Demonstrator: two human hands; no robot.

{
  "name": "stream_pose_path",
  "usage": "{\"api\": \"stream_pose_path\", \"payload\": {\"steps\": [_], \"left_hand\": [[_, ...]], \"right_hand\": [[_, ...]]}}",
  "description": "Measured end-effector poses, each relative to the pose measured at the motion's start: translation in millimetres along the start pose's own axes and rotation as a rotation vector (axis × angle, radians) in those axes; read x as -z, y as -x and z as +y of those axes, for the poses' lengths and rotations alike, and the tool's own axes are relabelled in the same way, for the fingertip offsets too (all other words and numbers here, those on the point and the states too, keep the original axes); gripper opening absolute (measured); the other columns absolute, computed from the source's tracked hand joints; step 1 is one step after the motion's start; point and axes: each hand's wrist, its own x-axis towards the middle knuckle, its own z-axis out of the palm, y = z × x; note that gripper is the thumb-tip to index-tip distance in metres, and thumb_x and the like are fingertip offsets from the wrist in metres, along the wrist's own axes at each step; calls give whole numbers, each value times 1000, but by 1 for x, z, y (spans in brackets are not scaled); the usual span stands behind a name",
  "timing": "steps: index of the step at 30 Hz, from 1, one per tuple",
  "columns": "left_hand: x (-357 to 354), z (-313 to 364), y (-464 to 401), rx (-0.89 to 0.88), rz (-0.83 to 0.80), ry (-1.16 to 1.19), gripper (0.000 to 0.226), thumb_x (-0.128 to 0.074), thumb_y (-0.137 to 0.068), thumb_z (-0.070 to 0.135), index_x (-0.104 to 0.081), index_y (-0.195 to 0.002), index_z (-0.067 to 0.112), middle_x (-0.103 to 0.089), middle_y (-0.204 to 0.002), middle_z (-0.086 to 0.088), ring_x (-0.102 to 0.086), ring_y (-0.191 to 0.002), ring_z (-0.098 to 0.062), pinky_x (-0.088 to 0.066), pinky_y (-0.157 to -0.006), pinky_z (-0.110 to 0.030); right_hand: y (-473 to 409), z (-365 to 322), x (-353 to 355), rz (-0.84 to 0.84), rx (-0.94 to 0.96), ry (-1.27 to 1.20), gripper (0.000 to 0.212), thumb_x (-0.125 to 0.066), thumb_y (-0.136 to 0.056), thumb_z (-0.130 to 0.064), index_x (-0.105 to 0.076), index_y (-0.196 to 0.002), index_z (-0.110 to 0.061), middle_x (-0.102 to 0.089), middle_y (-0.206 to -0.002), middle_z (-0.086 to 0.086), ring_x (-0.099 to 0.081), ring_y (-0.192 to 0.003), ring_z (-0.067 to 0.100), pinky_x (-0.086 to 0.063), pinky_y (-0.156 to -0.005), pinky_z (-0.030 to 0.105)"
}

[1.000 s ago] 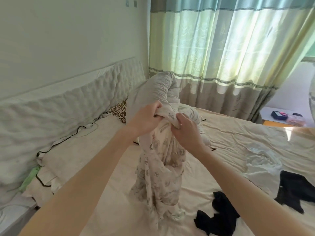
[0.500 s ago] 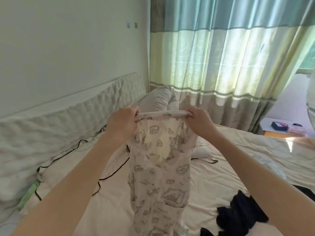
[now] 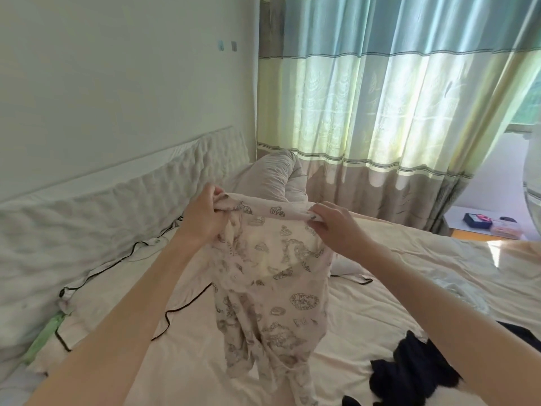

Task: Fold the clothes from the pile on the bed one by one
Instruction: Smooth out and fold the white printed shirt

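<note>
Garment: pale printed garment [image 3: 272, 276], held up above the bed [image 3: 395, 288], top band at centre frame, the rest hanging toward 6 o'clock with the lower end trailing near the sheet.
Handling: judged light, thin and limp; light shows through the cloth; no stiffness, so likely to sag and twist wherever unsupported.
Where to hold: best at the two ends of the top band, kept taut between them.
Left hand [image 3: 205, 218]: at 10 o'clock from the garment's middle, fingers curled, pinching the bunched left end of the band.
Right hand [image 3: 336, 227]: at 2 o'clock, knuckles up, thumb and fingers pinching the right end.
Arms: both forearms stretched forward and up, converging on the band.
Rest of pile: dark clothes [image 3: 409, 373] at 4 o'clock on the bed, a white piece [image 3: 465, 297] at 3 o'clock.
</note>
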Motion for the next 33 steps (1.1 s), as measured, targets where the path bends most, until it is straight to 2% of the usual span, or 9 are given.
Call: {"api": "stream_pose_path", "payload": {"steps": [3, 6, 10, 13, 16, 20, 23, 29, 33], "left_hand": [[4, -5, 0, -109, -225, -210, 19, -70, -81, 15, -52, -83, 17, -56, -74, 6, -49, -65, -7, -32, -51, -12], [-4, -9, 4, -134, -263, -448, 27, -66, -84, 14, -41, -74, 19, -46, -66, 9, -47, -65, -15, -31, -56, -25], [-12, -12, 4, -171, 21, -564, 12, -50, -87, 1, -43, -87, 10, -49, -79, -5, -54, -74, -28, -34, -59, -33], [-9, -3, 2, -170, 269, -542, 13, -51, -86, 2, -49, -96, 11, -47, -94, -9, -45, -63, -24, -33, -55, -35], [-3, 0, -6, -128, 383, -464, 18, -54, -82, 4, -55, -99, 9, -51, -96, -10, -49, -76, -27, -35, -61, -36], [0, -15, -11, 81, 160, -92, 7, -49, -85, 9, -56, -85, 11, -56, -76, 1, -50, -75, -20, -35, -55, -25], [-5, -21, -3, 180, 70, 17, 14, -48, -86, 8, -58, -95, 11, -55, -75, 5, -51, -74, -16, -35, -55, -26], [-4, -21, 4, 281, 53, 102, 24, -48, -84, 4, -62, -103, 9, -65, -92, -12, -61, -89, -30, -49, -82, -43], [-1, -19, 9, 324, -35, 210, 26, -43, -86, 0, -66, -98, 6, -66, -95, -18, -64, -89, -36, -53, -83, -50]], "right_hand": [[-4, 18, 7, 82, -110, 46, 15, -57, -81, 8, -68, -88, 3, -58, -84, 13, -52, -75, 26, -27, -62, 19], [-8, 27, 6, 83, -185, 102, 24, -49, -80, 11, -69, -89, 0, -58, -89, 12, -54, -79, 27, -32, -65, 21], [-9, 23, 8, 121, -237, 134, 23, -48, -84, 6, -67, -91, -3, -54, -91, 7, -57, -82, 30, -46, -70, 34], [-15, 17, 18, 301, -189, 185, 19, -51, -83, 6, -65, -93, -2, -55, -95, 10, -49, -77, 23, -39, -65, 32], [-19, 21, 28, 455, -319, 48, 18, -53, -83, 2, -66, -94, -3, -59, -93, 12, -48, -75, 19, -35, -65, 27], [2, 36, 26, 274, -421, -45, 13, -55, -81, -1, -67, -79, -7, -59, -69, 3, -50, -70, 21, -34, -55, 21], [14, 32, 31, 190, -337, -131, 33, -54, -77, 5, -53, -62, -23, -52, -60, -10, -47, -61, 11, -37, -52, 8], [24, 23, 38, -58, -355, -390, 27, -43, -86, 10, -63, -98, -3, -57, -78, 0, -50, -72, 14, -38, -57, 20], [36, 22, 31, -154, -455, -596, 30, -41, -88, 11, -63, -106, -1, -57, -89, 8, -52, -79, 18, -41, -63, 23]]}}
